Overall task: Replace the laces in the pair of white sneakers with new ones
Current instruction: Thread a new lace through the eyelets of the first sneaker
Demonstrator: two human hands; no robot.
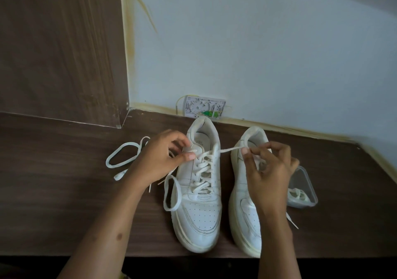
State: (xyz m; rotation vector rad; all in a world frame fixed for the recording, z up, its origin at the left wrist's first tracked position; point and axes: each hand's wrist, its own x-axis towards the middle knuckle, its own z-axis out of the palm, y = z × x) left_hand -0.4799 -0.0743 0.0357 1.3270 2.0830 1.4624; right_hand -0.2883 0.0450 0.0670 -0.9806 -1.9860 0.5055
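Two white leather-look sneakers are sitting side by side on a dark, wood-grain table (64, 203), toes pointing toward the viewer. The laced sneaker (200, 195) serves as the landmark: smooth panels, small perforated dots over its rounded toe, a thick cream rubber sole, and flat woven laces crossing its eyelets.

Nearest the viewer, two bare forearms are reaching in from the bottom edge. Left of the laced sneaker's toe, a loose loop of flat lace (171, 195) is hanging down over its side.

The second sneaker (247, 203) is lying just right of the landmark, partly hidden behind the right hand (270, 171). That hand's fingertips are pinching together on one lace end, stretched taut from the laced sneaker's top eyelets. The left hand (159, 158), at the landmark's left side, is closing thumb and forefinger on the other lace end.

Further right, a clear plastic container (305, 190) with rounded corners is holding coiled white laces.

Left of the landmark, a spare flat lace (122, 156) is curling loosely on the table.

Beyond its heel, a pale wall (257, 42) is rising, with a small white fitting (204, 107) at its base.
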